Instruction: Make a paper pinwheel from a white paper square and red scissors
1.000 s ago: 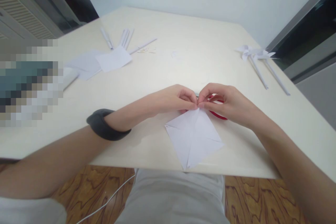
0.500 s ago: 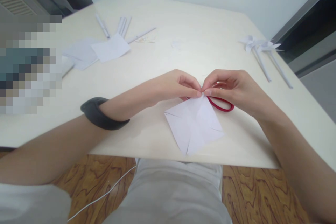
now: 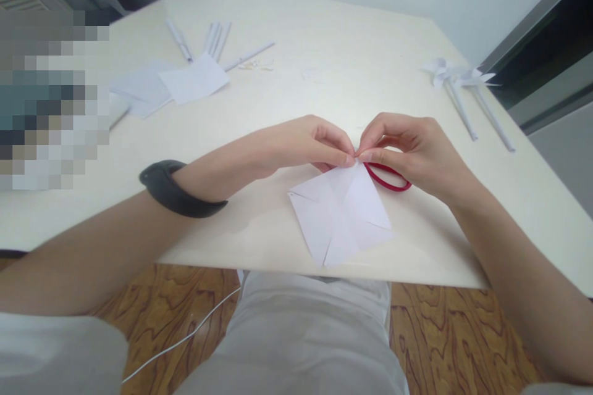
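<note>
A white square of paper (image 3: 340,213) with slits cut in from its corners hangs at a tilt just over the front of the table. My left hand (image 3: 319,145) pinches its top corner between thumb and fingers. Right beside it, my right hand (image 3: 393,145) pinches the same corner, so the fingertips of both hands meet there. Behind the paper and under my right hand lies a pair of scissors, of which one red handle loop (image 3: 391,182) shows; its blades are hidden.
Two paper pinwheels (image 3: 458,77) on rolled sticks lie at the right. Paper sheets (image 3: 194,80), several rolled paper tubes (image 3: 215,40) and small pale sticks (image 3: 257,65) are at the back left of the white table (image 3: 352,31). A white cable (image 3: 185,336) runs below the edge.
Both hands keep their pinch on the paper's corner, with only a tiny shift of fingers and paper. The whole view has moved slightly, so everything sits a little higher.
</note>
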Action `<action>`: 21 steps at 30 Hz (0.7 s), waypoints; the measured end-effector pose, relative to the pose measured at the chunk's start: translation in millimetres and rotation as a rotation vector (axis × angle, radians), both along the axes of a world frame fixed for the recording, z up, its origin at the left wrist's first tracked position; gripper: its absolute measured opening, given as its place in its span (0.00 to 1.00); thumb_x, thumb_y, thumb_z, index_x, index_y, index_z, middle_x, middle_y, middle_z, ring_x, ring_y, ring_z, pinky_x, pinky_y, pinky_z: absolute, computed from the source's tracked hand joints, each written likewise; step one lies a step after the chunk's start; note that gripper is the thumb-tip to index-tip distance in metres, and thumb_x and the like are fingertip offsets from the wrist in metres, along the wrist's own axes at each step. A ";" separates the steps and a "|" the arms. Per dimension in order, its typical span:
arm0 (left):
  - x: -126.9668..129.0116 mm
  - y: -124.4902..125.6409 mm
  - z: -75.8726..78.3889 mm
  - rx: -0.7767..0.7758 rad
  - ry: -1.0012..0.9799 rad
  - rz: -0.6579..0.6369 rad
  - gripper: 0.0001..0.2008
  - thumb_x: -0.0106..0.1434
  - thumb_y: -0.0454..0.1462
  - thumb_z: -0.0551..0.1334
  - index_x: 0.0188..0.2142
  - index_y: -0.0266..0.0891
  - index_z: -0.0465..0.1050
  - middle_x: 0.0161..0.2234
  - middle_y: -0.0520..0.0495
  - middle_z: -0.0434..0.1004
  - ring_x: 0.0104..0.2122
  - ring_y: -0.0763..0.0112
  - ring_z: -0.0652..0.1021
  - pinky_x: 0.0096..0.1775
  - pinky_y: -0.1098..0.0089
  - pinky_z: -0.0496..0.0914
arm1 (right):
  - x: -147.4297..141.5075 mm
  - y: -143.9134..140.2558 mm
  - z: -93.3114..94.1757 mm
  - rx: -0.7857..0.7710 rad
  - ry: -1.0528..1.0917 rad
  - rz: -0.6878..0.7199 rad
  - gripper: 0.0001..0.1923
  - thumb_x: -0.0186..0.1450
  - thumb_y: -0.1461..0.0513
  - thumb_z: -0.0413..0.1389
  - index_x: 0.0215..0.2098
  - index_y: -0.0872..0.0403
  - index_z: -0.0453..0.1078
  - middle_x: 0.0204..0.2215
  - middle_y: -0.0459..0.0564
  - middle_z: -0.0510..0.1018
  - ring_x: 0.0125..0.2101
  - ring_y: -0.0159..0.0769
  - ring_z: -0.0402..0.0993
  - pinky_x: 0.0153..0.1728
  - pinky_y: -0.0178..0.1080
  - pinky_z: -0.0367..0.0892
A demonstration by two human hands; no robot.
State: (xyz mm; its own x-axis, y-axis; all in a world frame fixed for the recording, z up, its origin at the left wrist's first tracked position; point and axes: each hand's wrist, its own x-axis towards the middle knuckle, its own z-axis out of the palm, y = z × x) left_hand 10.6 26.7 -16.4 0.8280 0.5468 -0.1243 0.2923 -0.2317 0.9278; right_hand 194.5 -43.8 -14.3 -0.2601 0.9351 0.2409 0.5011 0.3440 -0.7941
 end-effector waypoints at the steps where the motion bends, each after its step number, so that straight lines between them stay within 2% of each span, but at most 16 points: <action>1: -0.2 0.6 0.1 -0.002 0.008 -0.006 0.06 0.53 0.37 0.60 0.25 0.41 0.76 0.24 0.56 0.72 0.28 0.75 0.72 0.28 0.77 0.61 | 0.0 0.5 -1.0 0.015 -0.004 -0.004 0.04 0.58 0.67 0.57 0.26 0.52 0.71 0.27 0.44 0.75 0.31 0.34 0.71 0.37 0.39 0.69; 7: -0.5 0.9 2.3 0.010 0.047 -0.019 0.06 0.53 0.37 0.60 0.27 0.41 0.75 0.24 0.57 0.71 0.27 0.77 0.71 0.28 0.78 0.59 | 1.7 1.5 -4.0 0.068 -0.012 0.001 0.03 0.59 0.66 0.58 0.27 0.53 0.71 0.28 0.45 0.74 0.30 0.34 0.71 0.35 0.39 0.69; 16: -1.9 3.7 -0.1 0.121 0.094 -0.049 0.06 0.53 0.38 0.60 0.28 0.44 0.76 0.25 0.56 0.70 0.27 0.76 0.70 0.28 0.76 0.59 | 0.0 -0.3 -4.1 0.068 -0.060 0.008 0.03 0.59 0.67 0.58 0.27 0.54 0.70 0.28 0.45 0.74 0.30 0.33 0.70 0.33 0.37 0.67; 21: -1.7 2.6 -1.3 0.108 0.091 -0.042 0.07 0.53 0.38 0.59 0.28 0.44 0.77 0.27 0.56 0.72 0.29 0.75 0.71 0.29 0.75 0.61 | -1.8 -0.3 -4.7 0.076 -0.092 0.007 0.03 0.59 0.67 0.58 0.28 0.54 0.70 0.28 0.45 0.74 0.29 0.32 0.70 0.31 0.37 0.66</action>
